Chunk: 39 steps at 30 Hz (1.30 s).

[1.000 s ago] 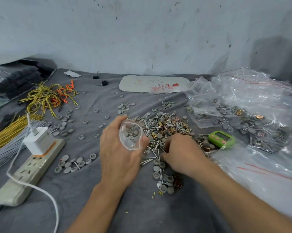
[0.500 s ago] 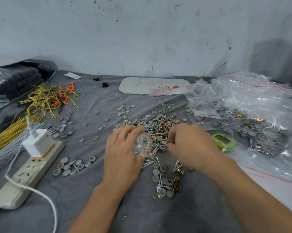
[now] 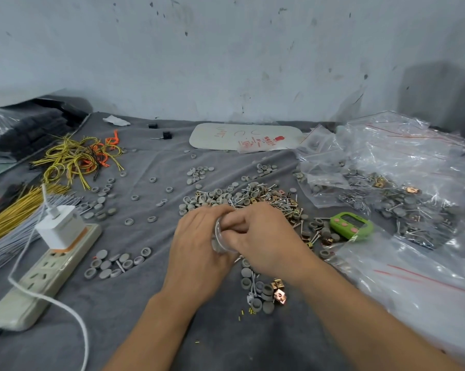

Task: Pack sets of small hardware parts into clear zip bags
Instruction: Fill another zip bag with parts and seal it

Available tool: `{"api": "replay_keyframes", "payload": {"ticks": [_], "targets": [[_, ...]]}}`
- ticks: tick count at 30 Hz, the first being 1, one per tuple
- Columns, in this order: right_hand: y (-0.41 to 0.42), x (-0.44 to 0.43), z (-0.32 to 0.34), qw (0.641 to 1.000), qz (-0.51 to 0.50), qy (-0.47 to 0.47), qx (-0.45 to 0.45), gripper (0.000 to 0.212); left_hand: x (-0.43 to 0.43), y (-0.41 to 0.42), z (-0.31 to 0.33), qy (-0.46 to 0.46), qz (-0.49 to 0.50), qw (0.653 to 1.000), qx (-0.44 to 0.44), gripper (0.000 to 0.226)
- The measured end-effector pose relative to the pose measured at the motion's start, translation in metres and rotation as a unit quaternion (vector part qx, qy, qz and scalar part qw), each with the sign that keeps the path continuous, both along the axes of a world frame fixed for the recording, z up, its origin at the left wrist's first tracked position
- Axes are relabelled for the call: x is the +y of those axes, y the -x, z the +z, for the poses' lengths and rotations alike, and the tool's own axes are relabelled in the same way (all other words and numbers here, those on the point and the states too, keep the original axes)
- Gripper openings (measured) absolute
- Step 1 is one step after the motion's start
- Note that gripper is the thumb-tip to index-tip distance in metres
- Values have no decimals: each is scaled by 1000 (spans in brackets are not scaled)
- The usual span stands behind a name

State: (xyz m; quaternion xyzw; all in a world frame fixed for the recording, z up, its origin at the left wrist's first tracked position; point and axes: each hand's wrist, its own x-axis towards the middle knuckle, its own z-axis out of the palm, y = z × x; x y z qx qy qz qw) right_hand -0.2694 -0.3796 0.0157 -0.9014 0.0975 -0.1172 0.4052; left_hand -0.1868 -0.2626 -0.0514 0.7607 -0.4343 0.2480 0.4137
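My left hand (image 3: 199, 245) grips a small clear zip bag (image 3: 220, 238) with grey caps inside, held just above the grey cloth (image 3: 135, 311). My right hand (image 3: 260, 236) meets it, its fingertips curled at the bag's mouth; what they pinch is hidden. Behind both hands lies the main heap of screws, grey caps and copper clips (image 3: 255, 196). A smaller cluster of caps and clips (image 3: 263, 290) sits just below my right wrist.
A power strip (image 3: 46, 269) with a white charger (image 3: 61, 227) and cable lies at left, near yellow wire bundles (image 3: 73, 159). A green timer (image 3: 351, 225) sits right of the heap. Filled clear bags (image 3: 386, 183) crowd the right side. A white card (image 3: 244, 136) lies at the back.
My right hand left the parts on the cloth, rose and came left to the bag's mouth. My left hand turned the bag towards it.
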Motion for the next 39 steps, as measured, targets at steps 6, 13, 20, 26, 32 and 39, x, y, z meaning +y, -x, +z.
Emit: {"api": "replay_keyframes", "payload": {"ticks": [6,13,20,26,32,39], "targets": [[1,-21,5,992,-108,-59,-40,29,2,-1,1,32,35,998,50,51],[3,-24,-12,968,-119,170,138,16,7,2,8,70,73,993,59,55],[-5,-26,-30,954,-75,226,184,21,23,-12,10,115,186,975,-48,48],[-9,-26,-32,956,-51,216,190,14,7,-13,-3,-110,124,986,-4,62],[-4,-27,-28,953,-58,228,192,12,5,-13,-7,-86,68,993,44,63],[-6,-21,-29,937,-82,283,188,17,6,-9,-5,-69,18,992,100,74]]}}
